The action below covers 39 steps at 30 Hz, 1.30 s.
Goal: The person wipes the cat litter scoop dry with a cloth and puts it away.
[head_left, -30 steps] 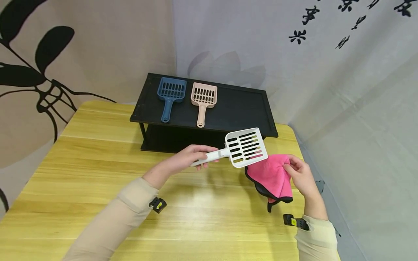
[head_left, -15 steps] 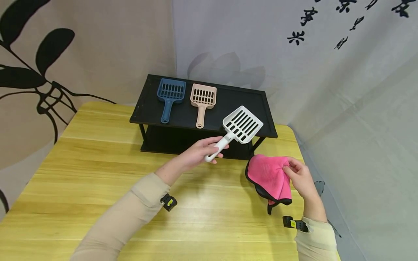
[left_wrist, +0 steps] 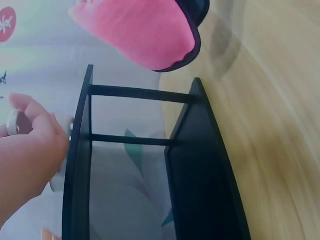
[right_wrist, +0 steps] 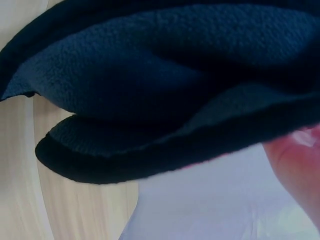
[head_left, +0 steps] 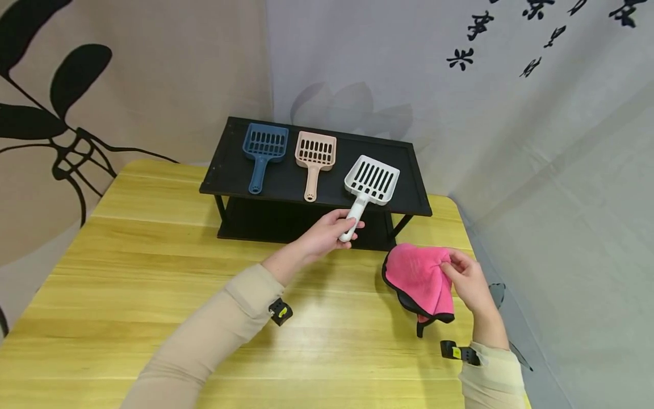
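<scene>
My left hand [head_left: 332,232] grips the handle of a white slotted litter scoop [head_left: 372,180]. The scoop's head is over the right part of the black rack's top [head_left: 301,170]; whether it touches the surface I cannot tell. A blue litter scoop [head_left: 265,142] and a pink-beige one [head_left: 315,150] lie side by side on that top, handles toward me. On the right, my right hand [head_left: 467,281] pinches a bright pink cloth [head_left: 419,278] with black edging, which hangs down in folds. The right wrist view is mostly filled by the cloth's dark underside [right_wrist: 125,90].
The two-tier black rack stands at the back of a wooden table [head_left: 153,284]; its lower shelf [left_wrist: 205,165] and side posts show in the left wrist view. Behind and to the right, a pale cloth backdrop [head_left: 536,170] borders the table.
My left hand has moved right and away from me, and the white scoop has swung from pointing sideways to head-away over the rack. The right hand and pink cloth have hardly moved.
</scene>
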Available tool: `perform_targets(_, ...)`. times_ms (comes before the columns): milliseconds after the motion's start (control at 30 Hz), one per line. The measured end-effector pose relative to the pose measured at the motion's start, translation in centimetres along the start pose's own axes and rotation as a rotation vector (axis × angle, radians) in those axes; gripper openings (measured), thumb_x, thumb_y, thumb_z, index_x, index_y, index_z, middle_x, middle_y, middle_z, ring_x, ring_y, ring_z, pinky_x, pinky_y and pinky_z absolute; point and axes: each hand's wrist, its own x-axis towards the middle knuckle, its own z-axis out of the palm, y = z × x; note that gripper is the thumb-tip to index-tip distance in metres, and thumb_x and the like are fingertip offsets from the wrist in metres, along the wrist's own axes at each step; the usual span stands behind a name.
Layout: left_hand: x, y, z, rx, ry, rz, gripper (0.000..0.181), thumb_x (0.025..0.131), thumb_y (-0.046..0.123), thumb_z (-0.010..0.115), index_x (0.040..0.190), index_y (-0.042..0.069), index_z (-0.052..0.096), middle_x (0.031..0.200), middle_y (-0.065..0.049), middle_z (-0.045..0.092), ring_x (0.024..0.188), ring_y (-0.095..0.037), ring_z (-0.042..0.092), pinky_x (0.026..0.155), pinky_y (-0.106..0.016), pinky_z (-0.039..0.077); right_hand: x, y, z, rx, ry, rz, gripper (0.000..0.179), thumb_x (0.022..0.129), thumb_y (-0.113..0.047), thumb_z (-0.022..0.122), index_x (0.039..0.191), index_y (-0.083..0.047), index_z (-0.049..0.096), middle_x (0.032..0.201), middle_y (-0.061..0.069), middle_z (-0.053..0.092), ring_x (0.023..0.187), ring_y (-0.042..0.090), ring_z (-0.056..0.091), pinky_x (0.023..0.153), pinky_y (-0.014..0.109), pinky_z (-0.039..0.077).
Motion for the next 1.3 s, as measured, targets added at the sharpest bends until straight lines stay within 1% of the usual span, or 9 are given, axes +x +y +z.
perform_targets(100,0.2,0.2,0.3,-0.056,-0.009,-0.004,0.047,0.098,0.005,0.043,0.142,-0.001,0.027,0.129,-0.020,0.048,0.082,-0.009,0.051,0.068,-0.017,0.047,0.0,0.0,0.1,0.005,0.004,0.017,0.026,0.094,-0.006,0.050,0.116,0.009,0.054,0.082,-0.020,0.057,0.071,-0.002,0.056,0.062,0.016,0.050)
perform_targets(200,0.1,0.3,0.3,-0.110,-0.038,-0.018,0.054,0.094,-0.004,0.045,0.144,-0.002,0.023,0.131,-0.021,0.046,0.092,-0.013,0.055,0.088,-0.025,0.050,0.0,0.0,0.0,-0.007,0.007,0.023,0.025,0.094,-0.005,0.050,0.114,0.009,0.054,0.081,-0.020,0.056,0.070,-0.002,0.055,0.062,0.016,0.049)
perform_targets(267,-0.1,0.3,0.1,-0.112,-0.059,-0.038,0.057,0.093,-0.007,0.046,0.145,-0.002,0.022,0.133,-0.022,0.044,0.099,-0.016,0.056,0.099,-0.033,0.045,0.0,-0.1,-0.1,-0.018,0.007,0.020,0.025,0.094,-0.005,0.050,0.114,0.009,0.055,0.081,-0.021,0.057,0.070,-0.002,0.056,0.062,0.016,0.050)
perform_targets(333,-0.5,0.3,-0.1,-0.081,-0.087,-0.063,0.059,0.092,-0.008,0.046,0.145,-0.003,0.021,0.135,-0.025,0.042,0.101,-0.018,0.057,0.103,-0.038,0.041,0.0,-0.2,-0.2,-0.030,0.009,0.012,0.025,0.094,-0.006,0.050,0.115,0.008,0.055,0.081,-0.022,0.057,0.070,-0.002,0.056,0.063,0.016,0.050)
perform_targets(533,-1.2,0.3,-0.5,0.074,-0.146,-0.094,0.046,0.095,-0.003,0.046,0.138,-0.008,0.031,0.119,-0.024,0.055,0.078,-0.008,0.062,0.077,-0.021,0.054,0.1,-0.4,-0.2,-0.014,0.021,-0.019,0.027,0.095,-0.008,0.051,0.116,0.009,0.056,0.083,-0.023,0.058,0.070,-0.002,0.057,0.063,0.015,0.050)
perform_targets(700,-0.9,0.1,0.1,0.051,-0.069,-0.115,0.040,0.094,-0.001,0.049,0.133,-0.008,0.038,0.106,-0.017,0.060,0.069,-0.006,0.060,0.064,-0.015,0.052,0.4,-0.3,0.4,0.045,0.009,-0.030,0.028,0.095,-0.007,0.052,0.116,0.011,0.054,0.085,-0.022,0.060,0.072,-0.002,0.059,0.064,0.015,0.050)
perform_targets(867,-0.2,0.0,0.7,0.007,0.024,-0.105,0.040,0.094,0.000,0.050,0.133,-0.006,0.040,0.108,-0.017,0.060,0.068,-0.005,0.059,0.061,-0.014,0.051,0.3,-0.1,0.9,0.057,0.010,-0.013,0.029,0.094,-0.005,0.051,0.117,0.012,0.053,0.085,-0.024,0.059,0.074,-0.004,0.058,0.065,0.014,0.051)
perform_targets(1067,0.7,-0.2,1.6,-0.002,0.057,-0.089,0.038,0.094,0.002,0.051,0.131,-0.004,0.044,0.128,-0.024,0.055,0.071,-0.006,0.058,0.060,-0.015,0.050,0.2,0.0,0.9,0.073,0.009,-0.001,0.028,0.094,-0.003,0.051,0.116,0.014,0.052,0.083,-0.023,0.059,0.072,-0.004,0.058,0.063,0.014,0.050)
perform_targets(1300,2.1,-0.5,2.3,0.002,0.111,-0.057,0.036,0.093,0.008,0.056,0.126,-0.005,0.052,0.122,-0.019,0.061,0.070,-0.006,0.060,0.066,-0.018,0.053,0.1,0.2,1.0,0.081,0.026,0.002,0.026,0.093,-0.001,0.051,0.114,0.013,0.053,0.083,-0.022,0.060,0.073,-0.004,0.059,0.063,0.014,0.050)
